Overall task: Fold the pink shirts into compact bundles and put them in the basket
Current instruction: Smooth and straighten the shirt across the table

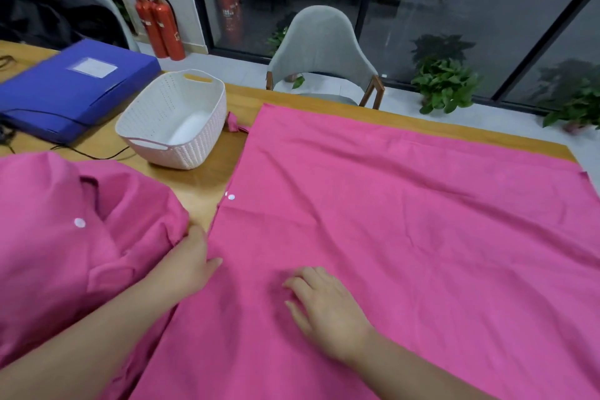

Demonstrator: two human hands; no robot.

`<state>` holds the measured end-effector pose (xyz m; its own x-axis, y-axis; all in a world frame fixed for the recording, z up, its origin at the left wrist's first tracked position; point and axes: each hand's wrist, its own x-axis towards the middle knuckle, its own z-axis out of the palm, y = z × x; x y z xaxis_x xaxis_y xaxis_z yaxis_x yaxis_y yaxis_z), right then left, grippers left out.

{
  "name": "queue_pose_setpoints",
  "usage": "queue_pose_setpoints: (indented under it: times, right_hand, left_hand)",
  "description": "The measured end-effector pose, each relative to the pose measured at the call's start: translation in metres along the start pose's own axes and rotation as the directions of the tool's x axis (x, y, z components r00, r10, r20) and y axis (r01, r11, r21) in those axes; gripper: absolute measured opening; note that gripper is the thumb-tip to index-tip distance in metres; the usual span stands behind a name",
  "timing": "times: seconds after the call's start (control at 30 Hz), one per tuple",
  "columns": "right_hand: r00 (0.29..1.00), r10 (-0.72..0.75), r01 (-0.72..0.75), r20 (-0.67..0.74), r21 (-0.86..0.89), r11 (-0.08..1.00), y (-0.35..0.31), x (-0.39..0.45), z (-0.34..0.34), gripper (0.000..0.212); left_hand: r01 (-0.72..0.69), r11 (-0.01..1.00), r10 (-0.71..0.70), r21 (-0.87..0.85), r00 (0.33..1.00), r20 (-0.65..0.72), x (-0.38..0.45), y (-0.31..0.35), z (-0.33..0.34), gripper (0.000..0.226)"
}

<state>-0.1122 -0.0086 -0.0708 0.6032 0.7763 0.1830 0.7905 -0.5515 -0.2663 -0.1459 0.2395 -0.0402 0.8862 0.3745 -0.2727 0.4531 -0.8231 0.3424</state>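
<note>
Two bare hands on pink cotton shirts spread over a wooden table.

Large flat pink shirt [406,237] spread across the yellow-brown wooden table [201,178], under the right hand [328,305] lying palm down with fingers relaxed and spread. Left hand [191,265] at the flat shirt's left edge, thumb on the cloth, fingers tucked against the rumpled pink buttoned shirt [65,253] heaped alongside; whether gripping, cannot tell. Beyond, near the far left edge: white perforated plastic basket [156,114], blue file box [71,88]. Behind: grey chair [321,42], red fire extinguishers [160,26], green potted plants [444,84], dark glass wall.
</note>
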Motion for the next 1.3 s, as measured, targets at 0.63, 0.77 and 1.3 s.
queue_pose_setpoints:
  times: [0.63, 0.77, 1.3]
  right_hand:
    - [0.978, -0.163, 0.167, 0.133, -0.018, 0.986, -0.006, -0.14, -0.016, 0.033]
    - [0.97, 0.034, 0.008, 0.24, -0.172, 0.985, -0.002, -0.167, -0.016, 0.05]
    - [0.912, 0.191, -0.105, 0.362, -0.245, 0.964, 0.018, -0.194, -0.029, 0.053]
  left_hand:
    - [0.114, 0.967, -0.174, -0.229, 0.95, -0.259, -0.146, -0.031, 0.03, 0.028]
    - [0.06, 0.983, -0.096, -0.172, 0.973, -0.21, -0.168, -0.04, 0.028, 0.036]
    - [0.251, 0.955, -0.22, 0.16, 0.957, -0.189, -0.197, -0.068, 0.036, 0.043]
